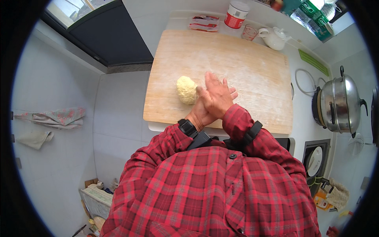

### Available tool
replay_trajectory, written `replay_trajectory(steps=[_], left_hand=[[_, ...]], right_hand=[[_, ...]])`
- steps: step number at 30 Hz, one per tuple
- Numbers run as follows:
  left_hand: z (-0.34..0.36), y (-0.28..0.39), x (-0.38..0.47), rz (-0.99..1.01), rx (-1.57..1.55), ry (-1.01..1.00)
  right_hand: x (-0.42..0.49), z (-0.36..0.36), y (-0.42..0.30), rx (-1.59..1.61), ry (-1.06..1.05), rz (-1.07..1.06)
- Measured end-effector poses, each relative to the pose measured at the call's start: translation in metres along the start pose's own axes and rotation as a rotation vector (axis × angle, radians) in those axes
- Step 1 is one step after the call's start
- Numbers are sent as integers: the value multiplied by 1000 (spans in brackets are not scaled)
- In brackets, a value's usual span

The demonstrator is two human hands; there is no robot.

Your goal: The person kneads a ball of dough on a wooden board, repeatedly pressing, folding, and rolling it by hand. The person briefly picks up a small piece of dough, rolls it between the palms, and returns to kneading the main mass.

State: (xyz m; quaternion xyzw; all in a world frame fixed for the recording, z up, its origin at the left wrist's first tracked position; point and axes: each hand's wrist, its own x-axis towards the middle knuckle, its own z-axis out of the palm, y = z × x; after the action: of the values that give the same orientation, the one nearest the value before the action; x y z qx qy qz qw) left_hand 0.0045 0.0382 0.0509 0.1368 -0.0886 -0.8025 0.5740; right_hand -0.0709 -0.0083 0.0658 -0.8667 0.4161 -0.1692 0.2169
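A lump of pale yellow dough (186, 90) lies on the left part of a large wooden board (251, 65), whose surface has a thin, patchy dusting of what looks like flour. Just right of the dough, my two hands are pressed together above the board. My right hand (217, 96) lies on top, its fingers apart and somewhat blurred. Beneath it, my left hand (201, 114) is partly hidden, with some fingertips showing at the right. No object shows in either hand. Black straps are on both wrists.
Behind the board stand a red and white packet (204, 23), a white and red tub (236, 14), a measuring glass (249, 32) and a white teapot (274, 38). At the right are a green rack (314, 62), a steel steamer pot (342, 103) and a sink (325, 143) holding a plate.
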Motion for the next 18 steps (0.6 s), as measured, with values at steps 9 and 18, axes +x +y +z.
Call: replay_trajectory(steps=[9,18], left_hand=[[-19,17,4,88,-79,150],[5,78,-15,180,463,250]], right_hand=[[-27,15,-2,50,128,-240],[-2,-2,85,-120,-9,124]])
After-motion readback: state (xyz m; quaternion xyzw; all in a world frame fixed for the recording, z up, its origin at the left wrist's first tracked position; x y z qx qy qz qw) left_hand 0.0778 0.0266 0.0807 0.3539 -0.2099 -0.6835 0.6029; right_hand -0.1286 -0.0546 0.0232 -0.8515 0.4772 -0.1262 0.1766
